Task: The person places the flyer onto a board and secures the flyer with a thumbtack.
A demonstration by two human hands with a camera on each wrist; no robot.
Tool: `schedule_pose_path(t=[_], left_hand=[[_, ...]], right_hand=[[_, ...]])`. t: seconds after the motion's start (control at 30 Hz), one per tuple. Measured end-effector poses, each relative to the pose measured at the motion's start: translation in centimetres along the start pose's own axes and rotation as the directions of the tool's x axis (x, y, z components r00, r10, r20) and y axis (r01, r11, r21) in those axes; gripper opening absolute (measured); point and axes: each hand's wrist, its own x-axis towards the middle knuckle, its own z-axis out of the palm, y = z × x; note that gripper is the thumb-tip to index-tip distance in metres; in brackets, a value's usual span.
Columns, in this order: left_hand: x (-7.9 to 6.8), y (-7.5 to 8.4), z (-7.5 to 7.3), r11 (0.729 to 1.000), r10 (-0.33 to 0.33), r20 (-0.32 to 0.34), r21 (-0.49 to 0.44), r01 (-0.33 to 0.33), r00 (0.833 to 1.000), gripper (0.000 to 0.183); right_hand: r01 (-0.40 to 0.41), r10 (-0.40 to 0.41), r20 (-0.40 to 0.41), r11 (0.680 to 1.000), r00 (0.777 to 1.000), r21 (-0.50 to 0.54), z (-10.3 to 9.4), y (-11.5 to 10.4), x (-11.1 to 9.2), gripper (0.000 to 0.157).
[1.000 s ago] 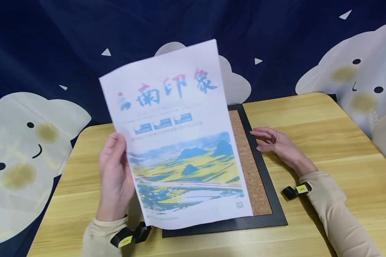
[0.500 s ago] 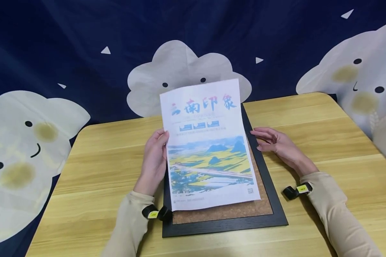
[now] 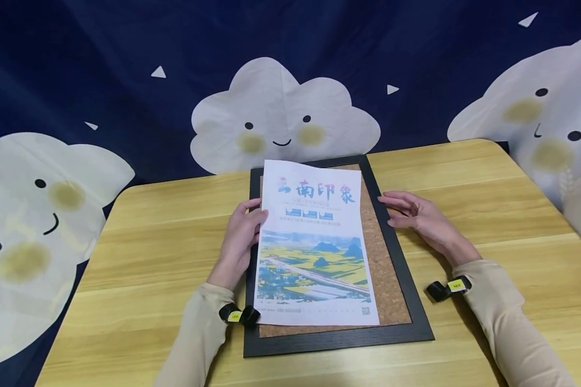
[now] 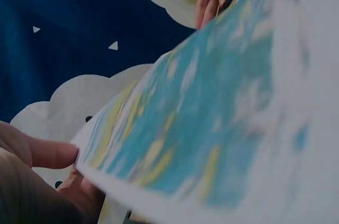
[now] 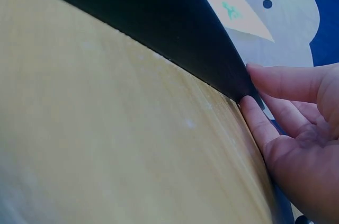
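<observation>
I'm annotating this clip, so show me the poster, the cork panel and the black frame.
Poster [image 3: 316,243], head view, centre of the printed sheet.
Cork panel [image 3: 384,269], head view, exposed strip.
Black frame [image 3: 339,339], head view, near border.

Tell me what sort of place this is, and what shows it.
Probably an indoor tabletop recording setup, though I can't be sure: a wood-grain table stands before a dark blue backdrop printed with smiling clouds, and small black devices are worn at both wrists.
</observation>
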Motion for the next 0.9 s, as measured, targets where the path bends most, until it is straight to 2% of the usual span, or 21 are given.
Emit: schedule_pose_path(t=[0.17,0.27,0.4,0.6,0.77,0.9], left_hand=[[0.2,0.1,-0.8,0.987,0.069,-0.001,0.144,-0.068,0.998,0.049],[0.3,0.2,-1.2,0.964,0.098,0.007,0.248,-0.097,0.995,0.038],[0.2,0.3,-1.2,0.930,0.094,0.029,0.354,-0.099,0.995,0.025],[0.2,0.1,-0.9,0.896,0.068,0.078,0.433,-0.095,0.995,0.027],[0.3,-0.3,-1.1,0.866,0.084,0.152,0.478,-0.148,0.985,0.031],[0.4,-0.5,-1.2,0.864,0.088,0.211,0.470,-0.180,0.974,0.036]], right_hand=[[-0.016,0.016,-0.002,1.000,1.000,-0.019,0.1,-0.1,0.0,0.072],[-0.020,0.020,-0.001,1.000,1.000,-0.019,0.2,-0.1,0.0,0.072],[-0.013,0.013,0.003,1.000,1.000,-0.016,0.1,-0.1,0.0,0.071],[-0.010,0.010,0.001,1.000,1.000,-0.019,0.1,-0.1,-0.1,0.072],[-0.017,0.017,-0.001,1.000,1.000,-0.023,0.1,-0.1,-0.1,0.073],[-0.021,0.021,-0.001,1.000,1.000,-0.020,0.0,0.0,-0.1,0.072]])
